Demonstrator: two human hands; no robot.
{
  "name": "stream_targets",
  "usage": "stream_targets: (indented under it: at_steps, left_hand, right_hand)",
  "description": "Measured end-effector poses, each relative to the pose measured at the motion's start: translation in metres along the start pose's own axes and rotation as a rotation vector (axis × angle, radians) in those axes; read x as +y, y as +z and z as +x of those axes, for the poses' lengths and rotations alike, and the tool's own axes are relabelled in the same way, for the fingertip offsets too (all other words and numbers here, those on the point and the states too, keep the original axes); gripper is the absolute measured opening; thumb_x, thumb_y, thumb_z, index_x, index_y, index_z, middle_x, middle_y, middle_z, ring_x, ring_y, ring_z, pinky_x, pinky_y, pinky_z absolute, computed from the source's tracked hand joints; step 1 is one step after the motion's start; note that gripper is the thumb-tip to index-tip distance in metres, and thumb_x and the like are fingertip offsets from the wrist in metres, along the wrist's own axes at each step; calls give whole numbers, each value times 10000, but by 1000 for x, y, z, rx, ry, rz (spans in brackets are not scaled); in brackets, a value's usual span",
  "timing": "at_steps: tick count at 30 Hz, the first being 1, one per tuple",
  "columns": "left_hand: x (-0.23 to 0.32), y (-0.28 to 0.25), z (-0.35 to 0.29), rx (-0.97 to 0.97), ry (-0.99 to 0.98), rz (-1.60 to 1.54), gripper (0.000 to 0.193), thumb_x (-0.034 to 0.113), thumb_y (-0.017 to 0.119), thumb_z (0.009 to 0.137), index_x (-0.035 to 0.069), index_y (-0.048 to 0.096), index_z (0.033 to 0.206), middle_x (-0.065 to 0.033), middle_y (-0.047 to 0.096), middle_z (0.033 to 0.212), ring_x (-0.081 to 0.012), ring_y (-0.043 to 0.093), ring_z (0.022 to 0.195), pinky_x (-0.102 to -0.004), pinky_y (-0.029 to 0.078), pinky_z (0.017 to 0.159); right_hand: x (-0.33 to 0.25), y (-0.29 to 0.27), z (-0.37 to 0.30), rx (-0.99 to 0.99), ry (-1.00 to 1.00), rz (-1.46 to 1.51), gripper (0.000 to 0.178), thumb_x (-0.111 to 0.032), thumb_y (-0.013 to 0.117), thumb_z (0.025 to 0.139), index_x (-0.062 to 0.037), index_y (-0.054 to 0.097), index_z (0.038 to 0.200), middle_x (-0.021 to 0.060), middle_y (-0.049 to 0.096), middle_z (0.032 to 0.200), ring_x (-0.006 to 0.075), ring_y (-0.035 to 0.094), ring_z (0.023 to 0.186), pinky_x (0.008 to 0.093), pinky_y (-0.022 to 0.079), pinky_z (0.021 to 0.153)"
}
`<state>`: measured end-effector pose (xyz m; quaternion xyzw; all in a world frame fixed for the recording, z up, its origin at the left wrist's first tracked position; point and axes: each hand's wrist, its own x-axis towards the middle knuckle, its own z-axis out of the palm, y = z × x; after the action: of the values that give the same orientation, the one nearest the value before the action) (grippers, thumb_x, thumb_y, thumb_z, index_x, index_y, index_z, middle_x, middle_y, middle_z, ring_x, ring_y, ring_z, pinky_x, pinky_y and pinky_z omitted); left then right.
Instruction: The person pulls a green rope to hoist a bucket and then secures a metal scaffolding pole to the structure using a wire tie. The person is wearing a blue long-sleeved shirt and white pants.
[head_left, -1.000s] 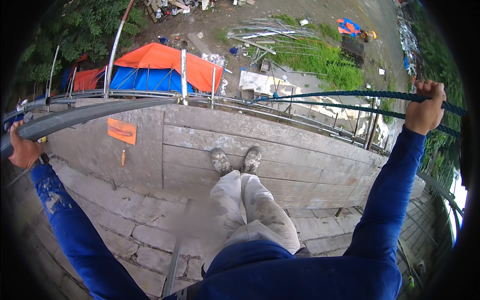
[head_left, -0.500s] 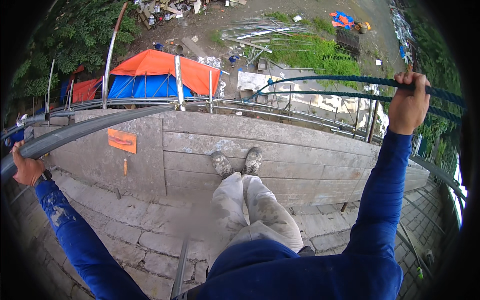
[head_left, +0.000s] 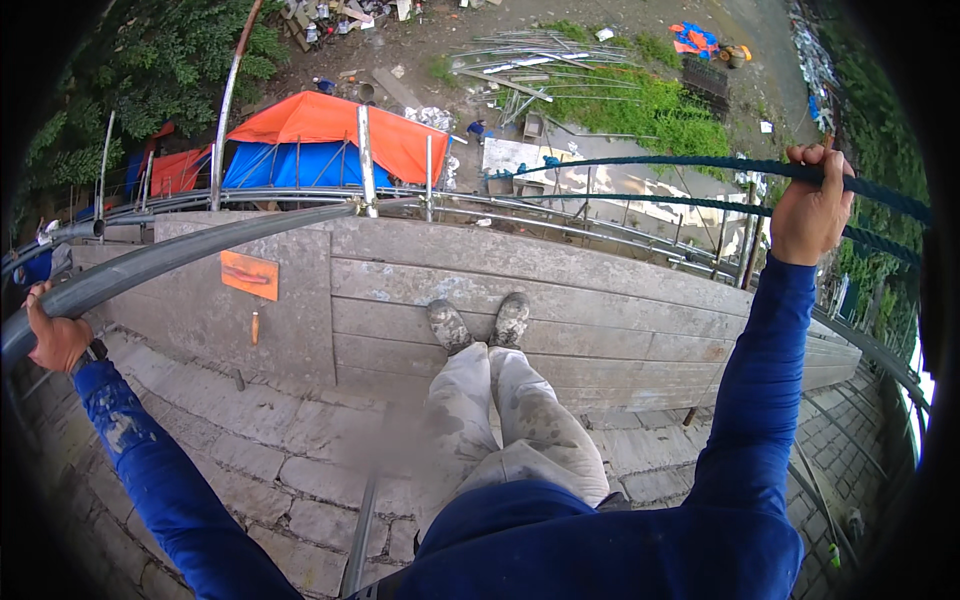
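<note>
My left hand [head_left: 60, 338] is wrapped round a thick grey metal pipe [head_left: 200, 252] at the far left. That pipe slants away from me across the planks. At the right, my raised right hand [head_left: 812, 208] is closed on a dark green rope [head_left: 670, 162]. Two strands of it run leftward over the outer railing, with a knot near their far end. On the boards left of my boots lie an orange plastering float [head_left: 249, 275] and a small trowel-like tool with a wooden handle [head_left: 255, 328]; neither is touched.
I stand on a raised plank platform [head_left: 600, 290], with a stone block wall top [head_left: 250, 455] on my near side. Scaffold pipes [head_left: 460, 207] line the outer edge. Far below are an orange and blue tarp shelter [head_left: 320, 135], piled poles [head_left: 540, 70] and people.
The rope's two strands have shifted, the lower one sinking a little in view. My right hand moved slightly left and down, still gripping. The left hand keeps its hold on the pipe.
</note>
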<state>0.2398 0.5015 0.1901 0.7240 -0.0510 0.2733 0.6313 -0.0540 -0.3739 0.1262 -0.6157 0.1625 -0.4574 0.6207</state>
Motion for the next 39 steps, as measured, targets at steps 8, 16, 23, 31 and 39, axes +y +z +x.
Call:
stream_targets:
  at_steps: [8,16,23,31,39]
  left_hand:
    - [3,0,-2,-15,-74,-63,170,152,642,946,49,550,1044,-83,635,997,-238,623,986,-418,526,920]
    - [7,3,-5,15,-31,-33,176,139,667,930,31,578,1035,-105,665,993,-264,650,963,-440,541,897]
    - [7,22,-20,121,44,111,204,146,673,930,7,590,1053,-110,676,1018,-262,663,964,-424,538,915]
    - [-1,4,-9,76,38,78,209,148,664,936,-5,589,1057,-120,683,1024,-263,666,977,-404,533,945]
    - [3,2,1,59,-22,-22,173,131,630,944,-12,587,1030,-128,671,994,-269,657,958,-412,529,959]
  right_hand:
    - [17,2,-4,36,24,-78,108,-114,565,1030,-11,543,1051,124,646,918,220,632,881,426,548,925]
    - [11,7,2,-149,9,69,109,-119,536,1040,-42,540,961,100,579,837,210,561,817,461,507,870]
    - [-50,29,53,-304,-107,99,186,-149,483,1045,-61,524,886,52,457,802,196,439,795,418,411,818]
    - [-39,25,52,-274,-85,134,196,-156,476,1036,-65,529,871,45,444,802,187,430,786,414,403,825]
    - [-13,15,26,-10,-56,33,90,-94,554,993,-42,569,922,97,609,846,244,597,828,435,500,876]
